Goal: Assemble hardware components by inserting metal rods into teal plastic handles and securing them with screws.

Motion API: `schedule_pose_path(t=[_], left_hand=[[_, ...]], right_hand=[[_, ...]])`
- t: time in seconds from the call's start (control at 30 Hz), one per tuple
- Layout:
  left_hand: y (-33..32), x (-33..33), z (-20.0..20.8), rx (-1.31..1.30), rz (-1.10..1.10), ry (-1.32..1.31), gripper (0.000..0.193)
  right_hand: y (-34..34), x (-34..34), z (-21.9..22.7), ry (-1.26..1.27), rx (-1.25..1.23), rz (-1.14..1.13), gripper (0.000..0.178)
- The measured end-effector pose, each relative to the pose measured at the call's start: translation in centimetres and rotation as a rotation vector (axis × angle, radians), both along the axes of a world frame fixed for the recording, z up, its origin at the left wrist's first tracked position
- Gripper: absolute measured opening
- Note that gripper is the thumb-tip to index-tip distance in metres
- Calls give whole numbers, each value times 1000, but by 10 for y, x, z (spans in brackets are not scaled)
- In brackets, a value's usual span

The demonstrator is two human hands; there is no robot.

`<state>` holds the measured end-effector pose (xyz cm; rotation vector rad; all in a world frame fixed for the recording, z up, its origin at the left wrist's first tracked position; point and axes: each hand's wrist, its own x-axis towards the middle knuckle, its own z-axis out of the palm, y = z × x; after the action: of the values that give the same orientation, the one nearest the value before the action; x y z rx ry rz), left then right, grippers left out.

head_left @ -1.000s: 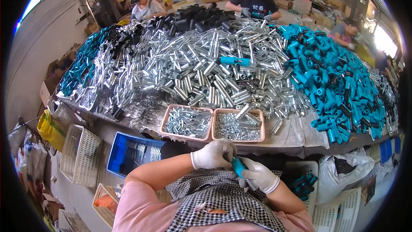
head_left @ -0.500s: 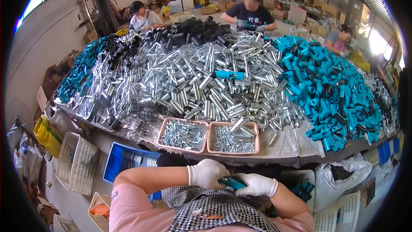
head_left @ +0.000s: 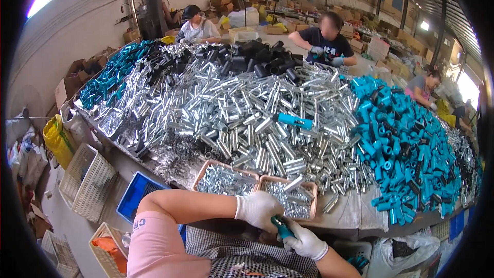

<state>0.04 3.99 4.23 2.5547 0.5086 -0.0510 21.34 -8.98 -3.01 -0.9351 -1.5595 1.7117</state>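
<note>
In front of my apron, both white-gloved hands are closed on a teal plastic handle-like part [head_left: 282, 227] with a dark upper end. My left hand [head_left: 259, 210] grips around the upper end, its fingers curled and partly hidden. My right hand [head_left: 306, 242] is wrapped round the lower end. Just beyond my hands, at the table's near edge, stand two pink trays: the left tray [head_left: 197, 181] holds small metal pins, and the right tray [head_left: 314, 202] holds small metal bits with a few tubes on top.
Silver metal tubes [head_left: 242, 108] heap across the table, with black sleeves [head_left: 265, 62] behind. Teal parts [head_left: 406, 144] pile at right and more [head_left: 116, 74] at far left. A blue crate [head_left: 135, 191] and cream baskets [head_left: 85, 180] stand on the floor. Several people work around the table.
The view has shifted, so the table appears lower and farther right. Both hands have brought the teal part from lying nearly level to a steeper slant, with my left hand above the right.
</note>
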Motion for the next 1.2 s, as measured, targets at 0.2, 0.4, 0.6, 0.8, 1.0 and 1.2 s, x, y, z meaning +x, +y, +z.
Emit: schedule_pose_path(t=[0.2, 0.4, 0.6, 0.8, 1.0, 1.2], left_hand=[[171, 24, 52, 608, 655, -38, 74], [334, 16, 67, 775, 1099, -460, 69], [354, 55, 95, 723, 1081, -275, 85], [367, 56, 125, 527, 1176, -105, 91], [390, 77, 134, 246, 1294, 8, 92], [400, 84, 131, 659, 1039, 159, 79]], right_hand=[[23, 21, -31, 664, -377, -443, 65], [43, 10, -20, 648, -434, -555, 63], [45, 8, -11, 590, -477, -680, 77], [43, 21, -46, 551, -541, -617, 64], [37, 12, -30, 615, -531, -656, 62], [48, 16, -13, 440, -368, -656, 71]])
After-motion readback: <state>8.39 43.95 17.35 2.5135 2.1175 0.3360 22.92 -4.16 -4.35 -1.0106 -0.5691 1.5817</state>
